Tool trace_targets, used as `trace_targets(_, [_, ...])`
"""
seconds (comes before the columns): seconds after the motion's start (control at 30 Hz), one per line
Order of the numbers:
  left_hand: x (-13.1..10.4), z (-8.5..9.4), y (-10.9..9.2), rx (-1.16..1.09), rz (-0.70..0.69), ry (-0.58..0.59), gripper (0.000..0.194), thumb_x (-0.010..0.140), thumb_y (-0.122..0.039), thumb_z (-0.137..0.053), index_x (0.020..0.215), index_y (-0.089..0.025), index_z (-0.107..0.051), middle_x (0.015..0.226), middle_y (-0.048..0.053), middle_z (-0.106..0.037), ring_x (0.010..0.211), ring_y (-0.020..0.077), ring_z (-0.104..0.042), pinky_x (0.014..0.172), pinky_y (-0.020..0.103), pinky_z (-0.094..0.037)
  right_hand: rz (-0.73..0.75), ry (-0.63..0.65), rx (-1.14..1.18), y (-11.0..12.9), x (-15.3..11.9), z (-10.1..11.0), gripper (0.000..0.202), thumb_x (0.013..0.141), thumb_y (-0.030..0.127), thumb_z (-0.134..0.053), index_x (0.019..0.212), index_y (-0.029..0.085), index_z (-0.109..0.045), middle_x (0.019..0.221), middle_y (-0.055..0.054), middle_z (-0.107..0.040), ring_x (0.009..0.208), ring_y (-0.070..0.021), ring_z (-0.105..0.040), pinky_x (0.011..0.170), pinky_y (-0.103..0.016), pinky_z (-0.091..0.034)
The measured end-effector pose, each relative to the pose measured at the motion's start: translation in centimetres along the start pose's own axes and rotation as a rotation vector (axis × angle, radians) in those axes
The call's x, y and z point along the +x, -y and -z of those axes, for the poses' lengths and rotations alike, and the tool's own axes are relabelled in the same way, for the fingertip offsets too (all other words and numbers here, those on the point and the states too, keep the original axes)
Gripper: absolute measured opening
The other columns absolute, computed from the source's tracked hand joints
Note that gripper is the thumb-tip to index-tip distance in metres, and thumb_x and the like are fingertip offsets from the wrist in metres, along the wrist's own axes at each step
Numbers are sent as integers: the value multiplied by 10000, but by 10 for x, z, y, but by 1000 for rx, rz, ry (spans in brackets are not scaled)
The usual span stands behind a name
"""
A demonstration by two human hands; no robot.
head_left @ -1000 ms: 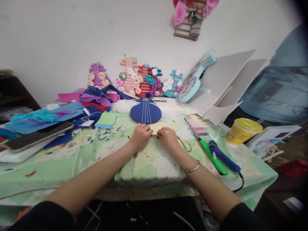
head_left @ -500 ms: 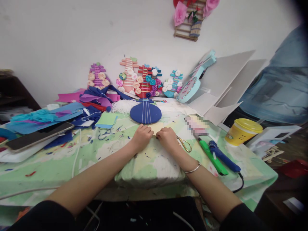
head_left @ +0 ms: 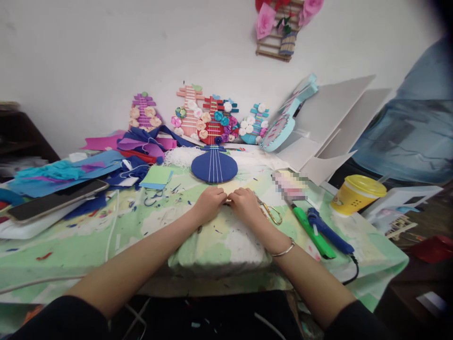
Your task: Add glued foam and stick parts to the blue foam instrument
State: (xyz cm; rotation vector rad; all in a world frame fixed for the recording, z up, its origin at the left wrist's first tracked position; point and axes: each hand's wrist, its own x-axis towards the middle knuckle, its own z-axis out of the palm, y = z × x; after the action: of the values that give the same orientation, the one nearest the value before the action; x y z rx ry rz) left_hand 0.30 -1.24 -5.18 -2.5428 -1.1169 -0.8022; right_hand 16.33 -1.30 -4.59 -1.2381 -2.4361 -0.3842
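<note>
My left hand (head_left: 211, 204) and my right hand (head_left: 244, 204) meet above the tablecloth, fingers curled and fingertips nearly touching. Something small and pale shows between the fingertips; its kind is hidden by the fingers. Just beyond them lies a blue pipa-shaped craft (head_left: 198, 168) with a round body and white strings running along it. Gold-handled scissors (head_left: 275, 216) rest by my right hand, their blades partly covered by it. A silver bangle (head_left: 285, 248) circles my right wrist.
Right: a green utility knife (head_left: 313, 232), a blue glue gun (head_left: 331, 230) with a cord, and a yellow-lidded cup (head_left: 357, 196). Left: a phone (head_left: 58, 200), blue and purple sheets (head_left: 102, 165), and green paper squares (head_left: 157, 174). Flower-decorated pipa crafts (head_left: 214, 118) lean against the wall.
My hands have drawn closer together, so the fingertips now almost meet. The left hand has shifted slightly, its fingers turned toward the right. Everything else looks the same.
</note>
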Motion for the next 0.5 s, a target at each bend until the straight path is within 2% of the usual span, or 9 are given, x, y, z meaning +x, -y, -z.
trace_targets(0.2, [0,-2,4,-54,50,5,205,777,-79,-468,618,-163,-567,610,17,-537,626,153,-492,593,273,-343,14,26,30,3,2,0,171,868,193,-491,792,181,-643,761,-42,-619,809,-176,-480,692,-290,-278])
trace_targets(0.5, [2,-2,0,-38,38,-6,248,859,-153,-440,658,-158,-585,652,24,-534,653,151,-479,628,274,-347,-83,70,7,1,1,1,173,841,102,-459,801,148,-621,825,-79,-599,783,-183,-498,666,-282,-304])
